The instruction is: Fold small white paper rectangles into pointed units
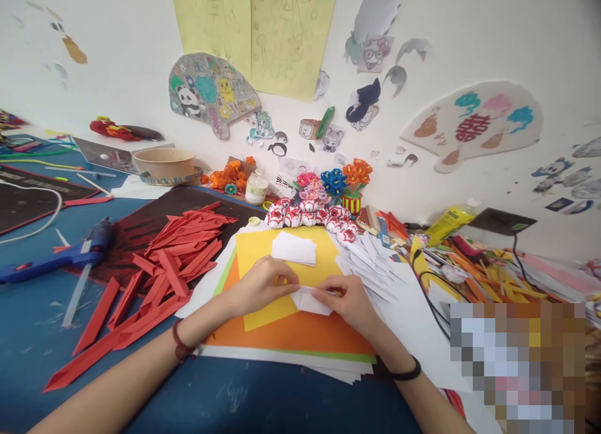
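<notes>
A small piece of white paper (310, 304), partly folded, is pinched along its upper edge by both hands. My left hand (268, 285) grips its left end between thumb and fingers, and my right hand (348, 301) grips its right end. Under them lies a yellow sheet (256, 312) on top of an orange sheet (282, 339). Just beyond the fingers sits a small stack of white paper pieces (293, 248). To the right of it is a loose pile of folded white paper strips (373, 265).
Folded red paper strips (173, 271) are heaped at left, beside a blue glue gun (89, 252). Red-and-white folded paper pieces (310, 216) line the back, near craft flowers (333, 182) and a small bottle (256, 188). Coloured paper scraps (483, 271) crowd the right.
</notes>
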`<state>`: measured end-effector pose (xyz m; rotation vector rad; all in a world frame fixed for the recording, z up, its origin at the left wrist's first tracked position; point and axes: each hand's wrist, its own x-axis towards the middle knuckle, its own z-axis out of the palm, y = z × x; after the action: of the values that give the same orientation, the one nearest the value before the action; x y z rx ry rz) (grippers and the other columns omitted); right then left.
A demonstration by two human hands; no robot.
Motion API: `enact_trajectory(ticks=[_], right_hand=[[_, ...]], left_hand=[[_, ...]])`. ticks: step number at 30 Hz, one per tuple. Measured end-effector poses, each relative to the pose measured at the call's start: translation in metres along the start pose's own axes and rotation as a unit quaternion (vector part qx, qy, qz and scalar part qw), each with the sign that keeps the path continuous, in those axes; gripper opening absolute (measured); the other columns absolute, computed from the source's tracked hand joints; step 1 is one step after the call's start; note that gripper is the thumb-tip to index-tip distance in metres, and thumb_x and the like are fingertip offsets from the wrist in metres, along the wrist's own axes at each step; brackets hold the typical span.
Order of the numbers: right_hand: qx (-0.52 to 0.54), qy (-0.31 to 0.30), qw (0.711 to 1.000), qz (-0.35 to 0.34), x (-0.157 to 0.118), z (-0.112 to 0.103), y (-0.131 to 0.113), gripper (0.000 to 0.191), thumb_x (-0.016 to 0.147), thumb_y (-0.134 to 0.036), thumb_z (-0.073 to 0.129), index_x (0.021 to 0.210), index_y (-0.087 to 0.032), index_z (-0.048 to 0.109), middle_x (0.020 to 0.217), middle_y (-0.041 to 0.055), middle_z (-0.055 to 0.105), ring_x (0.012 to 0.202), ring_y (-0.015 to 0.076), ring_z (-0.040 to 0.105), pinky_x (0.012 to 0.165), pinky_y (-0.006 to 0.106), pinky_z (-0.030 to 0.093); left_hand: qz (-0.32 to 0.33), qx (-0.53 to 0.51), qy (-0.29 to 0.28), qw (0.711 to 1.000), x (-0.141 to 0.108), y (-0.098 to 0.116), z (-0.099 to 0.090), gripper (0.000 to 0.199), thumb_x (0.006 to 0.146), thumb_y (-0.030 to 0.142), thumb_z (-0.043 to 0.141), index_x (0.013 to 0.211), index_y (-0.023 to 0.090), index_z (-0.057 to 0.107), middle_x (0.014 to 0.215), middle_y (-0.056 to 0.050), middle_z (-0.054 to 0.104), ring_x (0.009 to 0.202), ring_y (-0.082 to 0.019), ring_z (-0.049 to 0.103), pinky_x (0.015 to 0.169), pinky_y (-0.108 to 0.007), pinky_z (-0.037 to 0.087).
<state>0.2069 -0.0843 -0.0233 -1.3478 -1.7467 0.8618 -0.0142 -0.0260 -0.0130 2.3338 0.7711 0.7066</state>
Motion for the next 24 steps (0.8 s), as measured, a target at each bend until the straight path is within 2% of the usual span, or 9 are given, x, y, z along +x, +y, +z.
enact_trajectory(ticks=[7,13,16,19,24], right_hand=[[0.029,-0.021,0.999,-0.003,0.0015,-0.0025,0.0048,0.026,0.081,-0.039,0.069,0.072,-0.015,0.075,0.068,0.0045,0.070,0.060,0.0158,0.059,0.056,0.026,0.043],[0.049,-0.027,0.998,0.005,0.0019,-0.0021,0.0082,0.026,0.080,-0.038,0.071,0.071,-0.014,0.074,0.067,0.0046,0.069,0.059,0.0148,0.057,0.054,0.025,0.042],[0.053,-0.029,0.998,0.004,0.0014,-0.0009,0.0077,0.026,0.080,-0.038,0.071,0.071,-0.014,0.074,0.065,0.0040,0.067,0.057,0.0138,0.054,0.053,0.025,0.040],[0.049,-0.033,0.998,0.001,0.0007,0.0008,0.0065,0.025,0.081,-0.037,0.070,0.070,-0.015,0.074,0.065,0.0035,0.066,0.058,0.0137,0.053,0.054,0.025,0.039],[0.054,-0.035,0.998,0.009,0.0002,0.0001,0.0054,0.026,0.081,-0.038,0.070,0.070,-0.015,0.073,0.064,0.0034,0.066,0.058,0.0138,0.052,0.053,0.025,0.038]], left_hand=[[0.009,0.001,0.014,1.000,-0.0011,-0.0015,0.0012,0.017,0.090,0.029,0.062,0.082,0.018,0.073,0.080,-0.002,0.073,0.077,-0.016,0.063,0.083,-0.030,0.042],[-0.049,-0.058,-0.019,0.997,0.0020,-0.0029,-0.0039,0.023,0.090,0.030,0.058,0.082,0.015,0.074,0.081,-0.003,0.074,0.074,-0.015,0.064,0.073,-0.024,0.045],[-0.062,-0.063,-0.015,0.996,0.0026,-0.0037,-0.0042,0.023,0.090,0.031,0.058,0.082,0.015,0.073,0.081,-0.003,0.074,0.074,-0.015,0.064,0.071,-0.023,0.045],[-0.056,-0.053,-0.018,0.997,0.0017,-0.0024,-0.0025,0.020,0.087,0.030,0.061,0.080,0.015,0.072,0.080,-0.003,0.073,0.073,-0.015,0.063,0.069,-0.023,0.044],[-0.033,-0.033,-0.031,0.998,0.0003,0.0028,-0.0048,0.022,0.091,0.028,0.055,0.081,0.014,0.068,0.079,-0.003,0.070,0.073,-0.014,0.060,0.069,-0.023,0.042]])
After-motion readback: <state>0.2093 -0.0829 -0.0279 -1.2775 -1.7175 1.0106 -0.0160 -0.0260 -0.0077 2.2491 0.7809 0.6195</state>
